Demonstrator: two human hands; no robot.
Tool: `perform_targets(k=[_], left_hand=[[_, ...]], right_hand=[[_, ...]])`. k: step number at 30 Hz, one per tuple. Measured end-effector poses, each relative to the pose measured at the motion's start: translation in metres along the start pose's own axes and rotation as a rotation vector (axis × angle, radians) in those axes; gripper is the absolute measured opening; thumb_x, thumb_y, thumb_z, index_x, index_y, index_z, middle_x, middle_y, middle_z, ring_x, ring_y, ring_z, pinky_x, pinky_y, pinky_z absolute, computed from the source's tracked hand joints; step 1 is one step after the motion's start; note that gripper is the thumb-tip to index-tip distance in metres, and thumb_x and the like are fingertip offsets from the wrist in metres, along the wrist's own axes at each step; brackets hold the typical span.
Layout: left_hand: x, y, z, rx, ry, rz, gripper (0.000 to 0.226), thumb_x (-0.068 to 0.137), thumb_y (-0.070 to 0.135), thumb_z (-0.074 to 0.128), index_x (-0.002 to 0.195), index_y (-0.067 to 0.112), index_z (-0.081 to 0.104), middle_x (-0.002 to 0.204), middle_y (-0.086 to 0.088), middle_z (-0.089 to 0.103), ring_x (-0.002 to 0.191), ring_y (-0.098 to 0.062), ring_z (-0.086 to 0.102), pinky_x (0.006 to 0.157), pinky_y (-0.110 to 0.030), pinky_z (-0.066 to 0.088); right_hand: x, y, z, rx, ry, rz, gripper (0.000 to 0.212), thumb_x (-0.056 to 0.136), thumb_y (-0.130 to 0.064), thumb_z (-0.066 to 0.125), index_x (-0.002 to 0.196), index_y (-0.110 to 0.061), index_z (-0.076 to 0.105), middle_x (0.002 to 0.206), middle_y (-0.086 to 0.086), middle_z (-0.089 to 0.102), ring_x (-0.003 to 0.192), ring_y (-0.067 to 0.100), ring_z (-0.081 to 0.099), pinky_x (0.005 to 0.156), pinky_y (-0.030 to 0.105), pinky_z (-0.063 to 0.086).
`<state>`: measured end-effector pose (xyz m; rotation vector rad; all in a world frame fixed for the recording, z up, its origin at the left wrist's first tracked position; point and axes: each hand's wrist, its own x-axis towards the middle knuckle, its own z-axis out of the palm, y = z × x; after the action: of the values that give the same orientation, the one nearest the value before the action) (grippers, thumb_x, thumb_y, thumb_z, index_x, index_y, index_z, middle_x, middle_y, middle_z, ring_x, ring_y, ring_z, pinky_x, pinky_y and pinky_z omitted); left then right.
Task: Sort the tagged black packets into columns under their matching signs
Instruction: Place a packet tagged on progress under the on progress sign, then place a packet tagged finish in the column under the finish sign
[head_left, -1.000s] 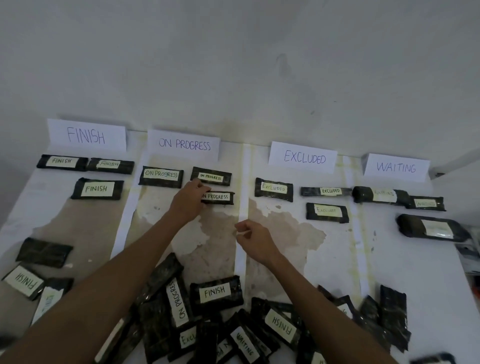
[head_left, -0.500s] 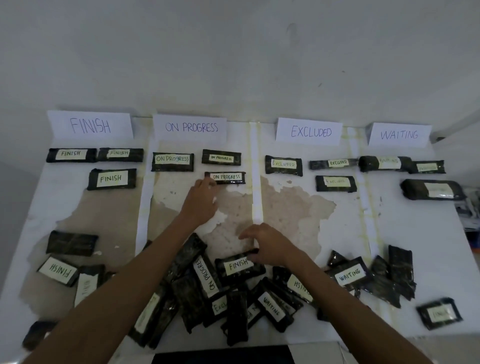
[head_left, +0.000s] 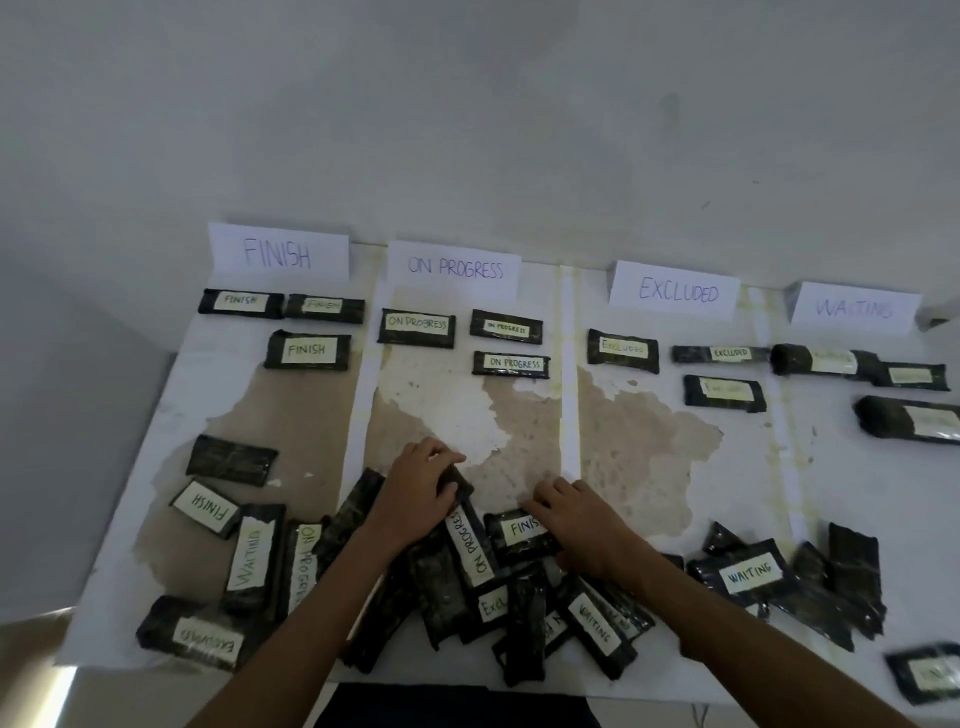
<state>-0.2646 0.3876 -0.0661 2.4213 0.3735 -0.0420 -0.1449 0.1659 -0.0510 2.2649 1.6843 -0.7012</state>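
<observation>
Fingers of the left hand (head_left: 421, 493) are curling down onto the top end of the ON PROGRESS packet (head_left: 470, 540) at lower centre, seemingly closing on it, while fingers of the right hand (head_left: 582, 525) are lying loosely apart over the FINISH packet (head_left: 519, 530); whether they are gripping it I cannot tell. Picking seems to be the step in hand. Next, each packet is needing a carry up-frame: one under the ON PROGRESS sign (head_left: 454, 267), one under the FINISH sign (head_left: 278, 253). No containers are showing; columns on the surface (head_left: 519, 431) are holding three packets apiece.
</observation>
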Motion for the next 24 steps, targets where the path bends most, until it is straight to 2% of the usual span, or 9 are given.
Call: perform_targets(k=[6,10,13,18,20,24], left_hand=[[-0.006,-0.029,-0.034,0.002,0.106,0.013,0.035,0.082,0.012,0.059,0.117,0.016,0.059,0.115,-0.002,0.056,0.103,-0.021,0.049,0.086,-0.034,0.045],[-0.011,-0.049,-0.055,-0.020,0.147,-0.021,0.039,0.082,0.009,0.060,0.121,0.013,0.058,0.121,-0.006,0.056,0.109,-0.025,0.050,0.091,-0.039,0.046],[-0.018,-0.070,-0.070,0.000,0.158,-0.073,0.042,0.083,0.012,0.058,0.124,0.014,0.054,0.127,-0.008,0.053,0.116,-0.026,0.047,0.096,-0.039,0.044],[-0.028,-0.104,-0.096,0.016,0.173,-0.135,0.047,0.080,0.026,0.044,0.122,0.010,0.056,0.124,-0.012,0.054,0.112,-0.030,0.050,0.095,-0.040,0.045],[-0.029,-0.113,-0.102,-0.022,0.190,-0.162,0.049,0.080,0.029,0.041,0.122,0.010,0.056,0.123,-0.011,0.055,0.110,-0.029,0.051,0.093,-0.038,0.044],[-0.025,-0.123,-0.106,-0.261,0.207,-0.294,0.047,0.082,0.026,0.051,0.126,0.010,0.052,0.125,-0.011,0.051,0.114,-0.027,0.051,0.094,-0.031,0.040]], right_hand=[[0.020,-0.003,-0.033,0.144,0.098,0.130,0.075,0.050,-0.034,0.076,0.119,-0.017,0.054,0.109,0.009,0.054,0.093,0.027,0.052,0.071,0.038,0.049],[0.051,-0.020,-0.058,0.182,0.121,0.121,0.072,0.060,-0.030,0.072,0.127,-0.018,0.049,0.120,0.008,0.047,0.101,0.025,0.051,0.080,0.033,0.043],[0.079,-0.032,-0.083,0.177,0.140,0.085,0.070,0.064,-0.027,0.072,0.129,-0.017,0.048,0.122,0.007,0.045,0.101,0.025,0.051,0.080,0.030,0.038],[0.118,-0.041,-0.127,0.151,0.188,0.028,0.075,0.065,-0.029,0.072,0.133,-0.015,0.045,0.123,0.007,0.043,0.104,0.024,0.051,0.090,0.035,0.044],[0.132,-0.046,-0.141,0.210,0.235,0.001,0.076,0.063,-0.029,0.073,0.133,-0.014,0.046,0.123,0.006,0.044,0.104,0.023,0.051,0.090,0.038,0.046],[0.161,-0.063,-0.160,0.425,0.296,-0.022,0.076,0.065,-0.027,0.074,0.134,-0.014,0.046,0.125,0.002,0.042,0.102,0.021,0.051,0.089,0.038,0.046]])
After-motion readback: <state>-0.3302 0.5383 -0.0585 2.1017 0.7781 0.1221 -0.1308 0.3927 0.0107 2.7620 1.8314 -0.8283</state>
